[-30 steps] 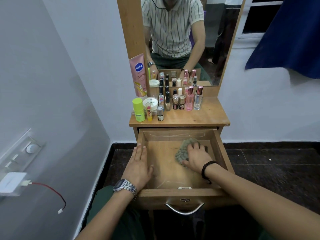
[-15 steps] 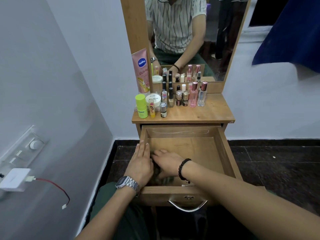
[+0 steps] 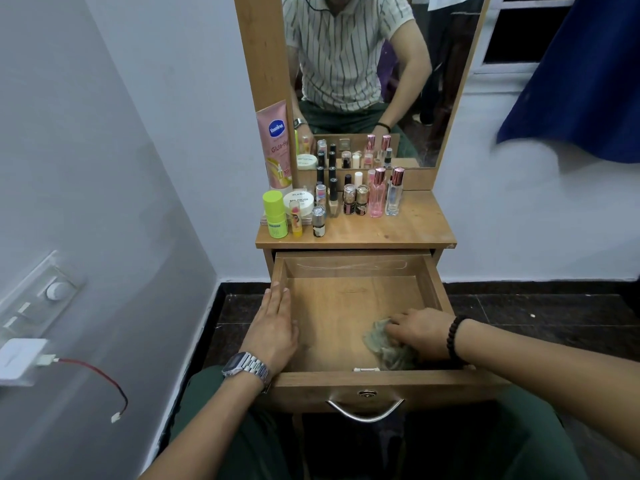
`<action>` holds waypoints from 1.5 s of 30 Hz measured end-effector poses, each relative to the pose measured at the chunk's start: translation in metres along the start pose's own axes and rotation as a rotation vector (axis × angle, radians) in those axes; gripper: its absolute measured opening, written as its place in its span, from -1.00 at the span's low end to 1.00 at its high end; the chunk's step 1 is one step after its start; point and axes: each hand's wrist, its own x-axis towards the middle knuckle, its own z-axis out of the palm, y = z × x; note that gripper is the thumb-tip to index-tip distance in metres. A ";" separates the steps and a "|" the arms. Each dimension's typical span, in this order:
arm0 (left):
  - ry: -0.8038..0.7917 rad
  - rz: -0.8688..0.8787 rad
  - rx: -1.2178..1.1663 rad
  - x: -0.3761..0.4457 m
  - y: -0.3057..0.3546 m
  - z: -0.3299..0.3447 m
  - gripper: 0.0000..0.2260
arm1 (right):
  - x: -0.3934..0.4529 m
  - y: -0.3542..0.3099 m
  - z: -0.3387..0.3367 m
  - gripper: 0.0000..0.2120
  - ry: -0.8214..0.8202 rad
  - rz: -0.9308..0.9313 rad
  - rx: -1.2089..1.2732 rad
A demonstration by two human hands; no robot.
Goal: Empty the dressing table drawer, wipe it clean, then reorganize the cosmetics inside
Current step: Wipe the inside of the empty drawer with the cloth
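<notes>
Drawer point(image 3: 356, 299) pulled fully out of wooden dressing table point(image 3: 415, 230), bare wood floor showing. Right hand point(image 3: 420, 336) at near right corner, fingers curled down on a crumpled grey-green cloth point(image 3: 388, 351), pressing it to the drawer bottom. Left hand point(image 3: 275, 327) lies flat on the drawer's left wall, fingers straight and together, gripping nothing. Cosmetics point(image 3: 332, 202) crowd the far left of the tabletop below the mirror point(image 3: 363, 81). Pale walls, dark tiled floor point(image 3: 536, 323), switch panel point(image 3: 38, 303) on left wall, blue curtain point(image 3: 581, 74) far right.

Silver metal watch point(image 3: 246, 367) on left wrist; black bead bracelet point(image 3: 454, 336) on right; dark green trousers point(image 3: 221, 441).
</notes>
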 end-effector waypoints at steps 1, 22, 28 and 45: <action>0.000 -0.002 0.002 0.000 0.000 0.000 -0.44 | -0.003 0.002 0.001 -0.67 -0.017 0.036 -0.027; -0.005 -0.015 -0.020 0.001 0.002 0.000 -0.38 | 0.091 -0.095 -0.036 -0.25 0.369 -0.048 0.329; -0.004 -0.010 -0.019 -0.001 0.002 -0.002 -0.37 | 0.109 -0.087 -0.053 -0.35 0.361 0.123 0.411; 0.000 -0.018 -0.052 -0.001 0.003 -0.002 -0.38 | 0.079 -0.104 -0.046 -0.61 0.260 -0.176 0.257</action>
